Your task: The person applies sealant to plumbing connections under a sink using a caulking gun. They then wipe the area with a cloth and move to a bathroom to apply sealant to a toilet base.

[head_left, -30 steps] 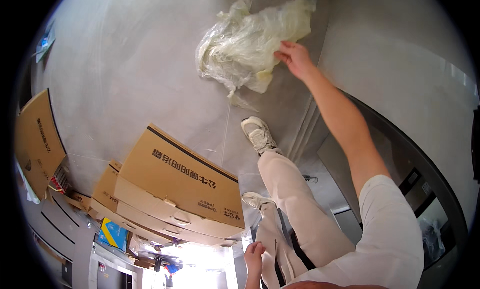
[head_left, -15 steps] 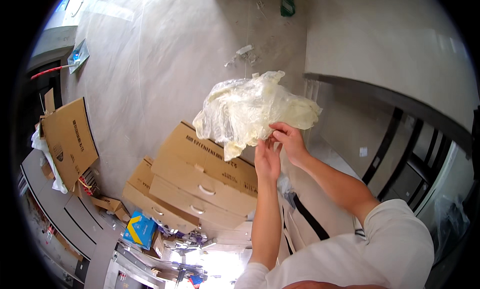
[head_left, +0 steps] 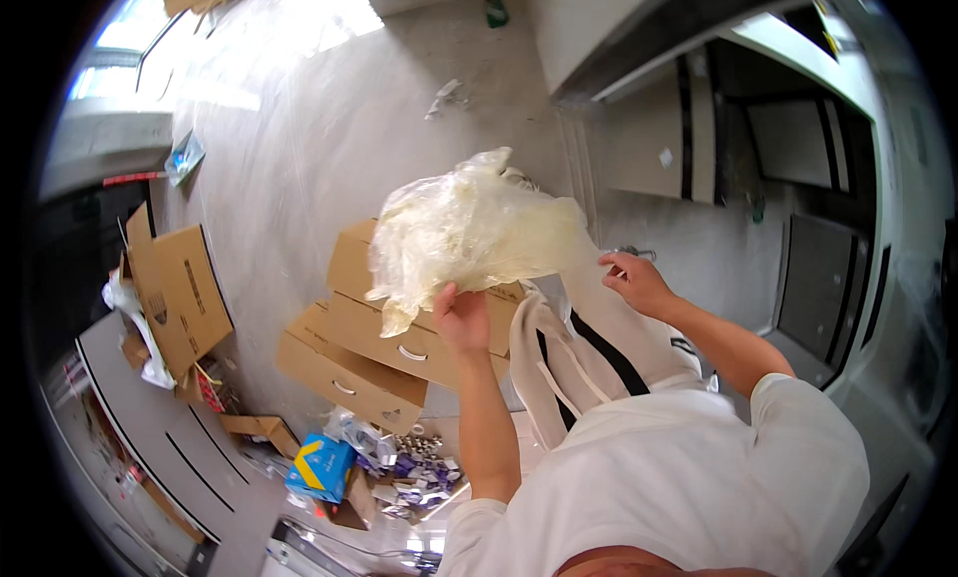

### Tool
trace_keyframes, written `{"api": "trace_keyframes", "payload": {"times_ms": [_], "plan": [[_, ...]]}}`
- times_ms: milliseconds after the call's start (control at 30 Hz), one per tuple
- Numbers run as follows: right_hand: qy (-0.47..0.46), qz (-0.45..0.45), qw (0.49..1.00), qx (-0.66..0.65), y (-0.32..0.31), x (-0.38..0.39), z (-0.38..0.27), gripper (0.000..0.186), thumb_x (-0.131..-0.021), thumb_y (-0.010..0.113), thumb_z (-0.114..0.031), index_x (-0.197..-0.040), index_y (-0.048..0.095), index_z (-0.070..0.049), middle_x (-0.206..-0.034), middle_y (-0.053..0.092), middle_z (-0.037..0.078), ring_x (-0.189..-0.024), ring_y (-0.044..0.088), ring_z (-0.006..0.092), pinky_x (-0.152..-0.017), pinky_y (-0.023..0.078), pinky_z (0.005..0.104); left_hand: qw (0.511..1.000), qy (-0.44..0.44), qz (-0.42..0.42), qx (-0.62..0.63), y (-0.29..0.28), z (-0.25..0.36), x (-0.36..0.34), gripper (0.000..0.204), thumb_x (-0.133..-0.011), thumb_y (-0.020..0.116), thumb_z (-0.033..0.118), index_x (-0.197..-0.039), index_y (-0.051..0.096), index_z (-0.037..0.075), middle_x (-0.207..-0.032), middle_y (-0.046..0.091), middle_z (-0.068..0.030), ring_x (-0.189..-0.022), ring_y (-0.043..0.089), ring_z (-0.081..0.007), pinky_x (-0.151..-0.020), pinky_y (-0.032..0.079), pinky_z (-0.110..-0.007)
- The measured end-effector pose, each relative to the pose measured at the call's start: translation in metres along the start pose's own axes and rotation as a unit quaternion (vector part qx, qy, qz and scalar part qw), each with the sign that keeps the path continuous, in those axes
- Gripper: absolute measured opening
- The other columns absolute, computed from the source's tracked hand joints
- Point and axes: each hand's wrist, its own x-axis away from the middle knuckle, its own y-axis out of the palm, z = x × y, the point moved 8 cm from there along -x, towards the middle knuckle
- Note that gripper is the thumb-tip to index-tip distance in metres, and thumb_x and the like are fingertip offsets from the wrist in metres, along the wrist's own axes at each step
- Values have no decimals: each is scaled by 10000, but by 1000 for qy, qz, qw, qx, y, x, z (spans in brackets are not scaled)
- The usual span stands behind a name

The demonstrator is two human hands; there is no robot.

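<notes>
A crumpled, translucent cream plastic sheet point(head_left: 464, 228) is lifted in front of my legs. My left hand point(head_left: 461, 316) grips its lower edge, fingers closed on the plastic. My right hand point(head_left: 629, 278) is just off the sheet's right end, fingers loosely bent and apart, with nothing visible in them. My pale trousers and dark stripes show below the sheet.
Flattened cardboard boxes point(head_left: 359, 368) lie behind and left of the sheet; more cardboard point(head_left: 185, 298) leans at left. A blue box point(head_left: 319, 465) and scattered small parts point(head_left: 414, 477) are at lower left. A dark-edged counter point(head_left: 639, 48) is upper right, above grey panels point(head_left: 649, 148).
The plastic has been picked up from the floor and shifted left. My left hand has risen to hold it; my right hand has moved right, away from it. The view has turned.
</notes>
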Motion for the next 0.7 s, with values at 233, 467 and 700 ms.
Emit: {"api": "trace_keyframes", "payload": {"times_ms": [233,467,700], "plan": [[29,78,996,16,-44,114,33,200,-913,689,-233,-965,695,-40,-1018,707,118,-906,650,339,-821,506,438,995,-32,-61,-71,31,10,77,670,-842,604,77,-1491,452,12,-1493,526,-147,-1393,469,-324,-1201,337,-502],[-9,210,977,42,-98,166,100,233,-911,672,-284,-921,715,-54,-1001,705,112,-1003,631,331,-866,487,447,986,24,-91,-135,80,22,114,704,-837,612,87,-1508,419,-4,-1512,500,-163,-1406,447,-355,-1215,323,-514],[43,190,973,119,-180,167,178,195,-801,752,-252,-864,694,-77,-955,684,101,-1006,623,322,-890,471,461,978,81,-35,-191,92,-2,100,597,-850,603,123,-1425,518,-16,-1452,545,-195,-1364,488,-379,-1160,383,-536]]}}
